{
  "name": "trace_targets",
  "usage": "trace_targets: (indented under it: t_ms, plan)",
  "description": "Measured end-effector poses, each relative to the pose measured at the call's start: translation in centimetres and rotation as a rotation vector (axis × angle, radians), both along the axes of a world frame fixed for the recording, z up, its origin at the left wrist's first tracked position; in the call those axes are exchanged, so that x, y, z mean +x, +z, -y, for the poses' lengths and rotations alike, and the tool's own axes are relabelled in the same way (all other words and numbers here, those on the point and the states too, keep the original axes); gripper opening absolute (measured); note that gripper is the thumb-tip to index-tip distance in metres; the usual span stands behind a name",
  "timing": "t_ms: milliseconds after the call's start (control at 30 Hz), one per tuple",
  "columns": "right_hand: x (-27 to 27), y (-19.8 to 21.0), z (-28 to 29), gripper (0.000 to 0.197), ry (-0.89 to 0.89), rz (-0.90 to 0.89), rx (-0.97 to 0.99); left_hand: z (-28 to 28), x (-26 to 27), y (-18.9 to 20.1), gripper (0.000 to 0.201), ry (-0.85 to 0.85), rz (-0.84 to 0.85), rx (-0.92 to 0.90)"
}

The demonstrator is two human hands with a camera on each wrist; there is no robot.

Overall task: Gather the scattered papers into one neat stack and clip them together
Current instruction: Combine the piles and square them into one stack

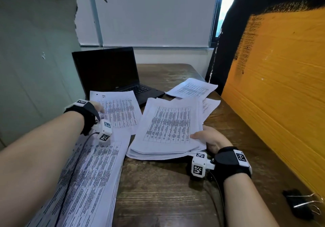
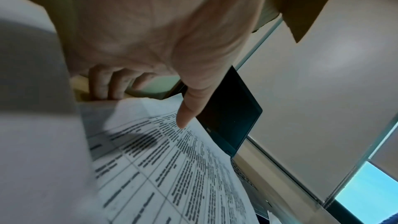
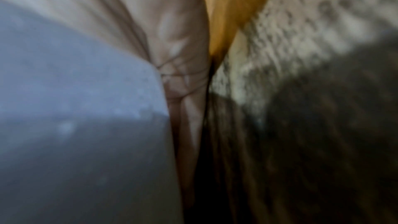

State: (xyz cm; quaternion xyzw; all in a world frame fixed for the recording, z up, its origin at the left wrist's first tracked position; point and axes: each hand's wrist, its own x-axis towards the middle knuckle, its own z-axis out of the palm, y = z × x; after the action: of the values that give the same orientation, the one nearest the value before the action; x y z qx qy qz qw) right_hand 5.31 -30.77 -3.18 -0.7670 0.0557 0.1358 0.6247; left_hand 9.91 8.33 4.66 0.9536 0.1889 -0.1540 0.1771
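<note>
Printed table sheets lie scattered on a wooden desk (image 1: 158, 191). My right hand (image 1: 205, 137) grips the near right corner of a loose paper stack (image 1: 167, 130), thumb on top and fingers underneath; the right wrist view is blurred, showing only palm and paper (image 3: 75, 91). My left hand (image 1: 99, 108) holds the left edge of a single sheet (image 1: 121, 112) lying partly over the laptop. In the left wrist view its thumb (image 2: 185, 115) presses the print and its fingers (image 2: 105, 84) curl past the sheet's edge (image 2: 172, 159). A black binder clip (image 1: 299, 204) lies at the near right.
A thick pile of printed pages (image 1: 88, 174) lies under my left forearm. Two more sheets (image 1: 191, 88) lie at the back right, one partly under the stack. An open laptop (image 1: 109, 72) stands at the back left. An orange panel (image 1: 281, 95) borders the desk's right side.
</note>
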Motion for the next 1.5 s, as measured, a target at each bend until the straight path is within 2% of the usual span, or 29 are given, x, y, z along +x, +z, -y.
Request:
trace_targets:
  t_ms: [33,67,133,167,233,333,400,467,533,600,700,800,867,900,967,1000,1067,1133,1200,1233,1300,1400,1500]
  plan:
    - [0.1,-0.2,0.0,0.033,-0.008,0.002,0.033,0.1,0.4,-0.4,0.066,0.015,-0.001,-0.001]
    - [0.2,-0.4,0.1,0.033,-0.022,0.0,0.047,-0.3,1.0,-1.2,0.057,-0.045,0.045,0.058]
    - [0.4,-0.5,0.1,0.032,-0.027,0.003,0.056,0.3,1.9,-1.2,0.043,0.023,0.244,0.038]
    - [0.4,-0.5,0.1,0.032,-0.022,0.004,0.06,0.9,2.4,-1.1,0.033,0.067,0.438,0.001]
    - [0.6,-0.8,0.3,0.032,-0.02,0.009,0.067,3.4,2.8,0.8,0.019,0.024,0.754,-0.06]
    - [0.9,-1.0,0.5,0.031,-0.032,0.005,0.065,7.6,1.9,5.5,0.012,-0.201,1.068,-0.208]
    - [1.1,-1.2,0.5,0.028,-0.026,0.003,0.062,9.9,1.0,8.4,0.005,-0.358,1.178,-0.264]
    - [1.0,-1.2,0.5,0.027,-0.023,0.0,0.071,11.4,0.1,9.9,0.011,-0.392,1.278,-0.374]
    - [0.8,-1.1,0.5,0.028,-0.036,-0.002,0.087,11.8,-0.1,9.9,0.011,-0.306,1.347,-0.484]
    - [0.7,-1.2,0.5,0.031,-0.063,-0.009,0.141,11.8,0.6,8.1,0.018,-0.174,1.282,-0.614]
    - [0.4,-1.2,0.3,0.031,-0.062,-0.001,0.171,12.3,1.4,2.5,0.026,-0.024,1.015,-0.69]
    - [0.1,-0.8,0.3,0.025,-0.024,0.015,0.142,12.9,1.5,-2.6,0.018,0.007,0.848,-0.525]
    - [0.1,-0.6,0.3,0.021,-0.025,0.014,0.137,13.2,1.6,-4.3,0.018,-0.004,0.633,-0.388]
    - [0.2,-0.6,0.2,0.021,-0.048,0.007,0.151,13.3,1.7,-4.8,0.028,-0.009,0.5,-0.34]
    - [0.5,-0.9,0.2,0.029,-0.153,0.011,0.289,13.6,1.5,-5.0,0.069,-0.003,0.273,-0.274]
    - [0.6,-0.8,0.2,0.034,-0.2,0.017,0.387,13.8,1.5,-5.1,0.076,-0.027,0.215,-0.258]
    - [0.5,-0.6,-0.1,0.038,-0.208,0.016,0.487,14.3,1.1,-5.1,0.069,-0.103,0.16,-0.272]
    - [0.1,-0.3,-0.9,0.028,-0.089,-0.011,0.394,14.7,0.8,-5.7,0.077,-0.17,0.12,-0.37]
    - [-0.3,-0.4,-1.6,0.034,0.011,-0.025,0.342,14.8,0.5,-6.1,0.094,-0.111,0.131,-0.594]
    - [-0.5,-0.3,-1.5,0.041,0.039,-0.006,0.354,14.6,0.2,-5.9,0.084,-0.048,0.171,-0.703]
    - [-0.7,0.2,-1.0,0.044,0.049,0.02,0.43,13.7,-0.3,-5.8,0.046,0.052,0.229,-0.865]
    - [-1.1,0.9,-0.3,0.032,0.058,0.043,0.545,12.3,-1.9,-5.5,0.038,0.101,0.219,-1.183]
    - [-1.1,1.0,-0.9,0.033,0.065,0.037,0.512,11.8,-2.6,-5.7,0.031,0.051,0.219,-1.361]
